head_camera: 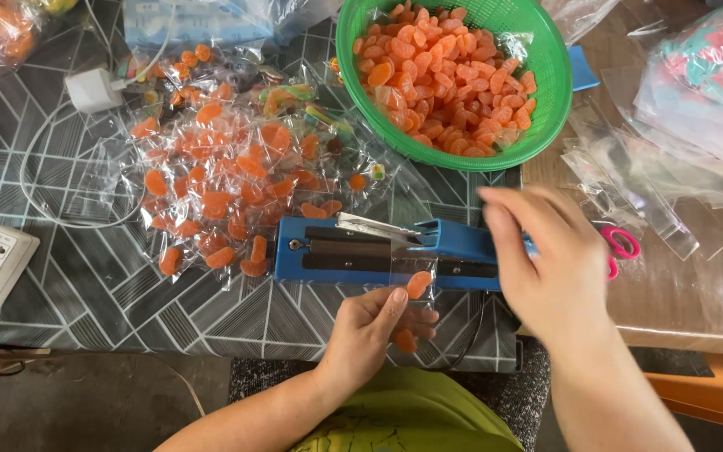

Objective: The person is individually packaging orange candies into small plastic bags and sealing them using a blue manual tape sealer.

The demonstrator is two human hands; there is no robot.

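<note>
I see the green basket (pixel 546 50) of orange candies at the top, a heap of sealed candy bags (pixel 228 184) left of it, and the blue heat sealer (pixel 462 238) between. My right hand (pixel 550 264) hovers open above the sealer's handle end, blurred. My left hand (pixel 370 322) pinches a small clear bag (pixel 412 280) whose top edge lies across the sealer bar; pink scissors (pixel 621 243) show partly behind the right hand.

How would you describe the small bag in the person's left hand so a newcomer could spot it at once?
Start at the blue heat sealer on the patterned table. Just below its middle, the left hand holds a small clear bag of orange candies against it. Unlike the sealed bags piled left, it is in hand.
</note>
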